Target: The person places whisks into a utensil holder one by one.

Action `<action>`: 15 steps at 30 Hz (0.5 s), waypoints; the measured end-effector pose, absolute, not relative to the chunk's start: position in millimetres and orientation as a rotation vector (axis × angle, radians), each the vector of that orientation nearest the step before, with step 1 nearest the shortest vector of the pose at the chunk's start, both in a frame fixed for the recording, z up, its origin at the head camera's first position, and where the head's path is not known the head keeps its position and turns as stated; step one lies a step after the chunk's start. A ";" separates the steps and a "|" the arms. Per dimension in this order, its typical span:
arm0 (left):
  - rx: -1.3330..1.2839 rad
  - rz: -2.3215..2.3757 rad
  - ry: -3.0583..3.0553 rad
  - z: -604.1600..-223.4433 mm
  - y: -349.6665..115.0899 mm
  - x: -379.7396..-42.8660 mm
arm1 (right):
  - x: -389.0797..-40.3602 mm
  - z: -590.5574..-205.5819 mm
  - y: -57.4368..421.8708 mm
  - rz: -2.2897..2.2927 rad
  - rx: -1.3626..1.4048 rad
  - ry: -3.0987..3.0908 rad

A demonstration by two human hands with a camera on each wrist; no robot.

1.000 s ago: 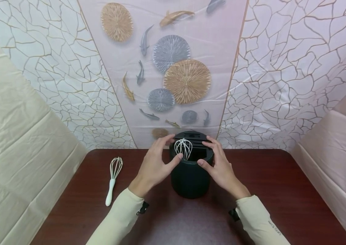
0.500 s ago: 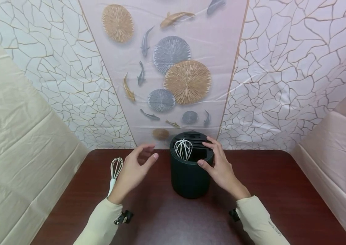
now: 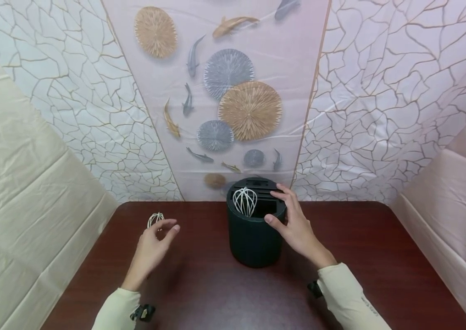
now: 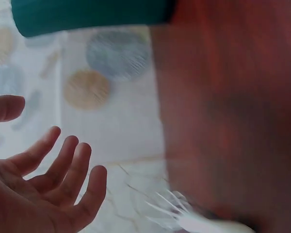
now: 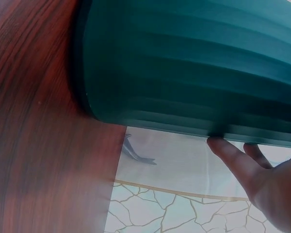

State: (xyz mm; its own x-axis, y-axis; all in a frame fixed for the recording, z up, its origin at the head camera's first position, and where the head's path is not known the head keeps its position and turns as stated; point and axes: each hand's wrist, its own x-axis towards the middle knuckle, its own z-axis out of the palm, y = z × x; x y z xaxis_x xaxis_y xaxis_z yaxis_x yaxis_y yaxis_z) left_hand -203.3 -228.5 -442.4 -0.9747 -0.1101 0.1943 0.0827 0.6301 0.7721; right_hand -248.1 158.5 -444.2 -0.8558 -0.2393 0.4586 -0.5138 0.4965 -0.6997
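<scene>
A dark green cylindrical utensil holder [image 3: 255,245] stands upright near the table's back edge, with an open compartment and narrow slots in its top. The white wire head of one whisk [image 3: 244,202] shows inside the compartment; its handle is hidden. My right hand [image 3: 299,231] rests at the holder's right side, thumb by the front rim and fingers spread towards the back. In the right wrist view a fingertip [image 5: 216,141] meets the ribbed wall. Over a second white whisk [image 4: 199,222] lying on the left of the table hovers my left hand [image 3: 150,250], fingers loosely bent, holding nothing.
The dark red wooden table [image 3: 233,298] ends at a patterned cloth backdrop [image 3: 249,110] just behind the holder. Pale cloth walls slope down along the left side [image 3: 30,206] and right side [image 3: 452,215].
My left hand has left the holder's rim and moved left to the whisk on the table, covering most of it in the head view. My right hand has stayed at the holder.
</scene>
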 end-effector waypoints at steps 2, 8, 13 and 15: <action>0.099 -1.233 -2.651 -451.1 -240.7 -200.7 | -248.8 -443.7 158.3 1.315 0.655 -2.436; 0.277 -1.109 -2.744 -471.0 -272.2 -195.9 | -248.9 -441.2 159.6 1.398 0.689 -2.431; 0.345 -1.096 -2.793 -481.6 -292.0 -197.7 | -246.2 -433.8 161.2 1.463 0.656 -2.478; 0.375 -1.086 -2.815 -485.6 -298.6 -198.0 | -244.5 -430.2 160.7 1.475 0.645 -2.503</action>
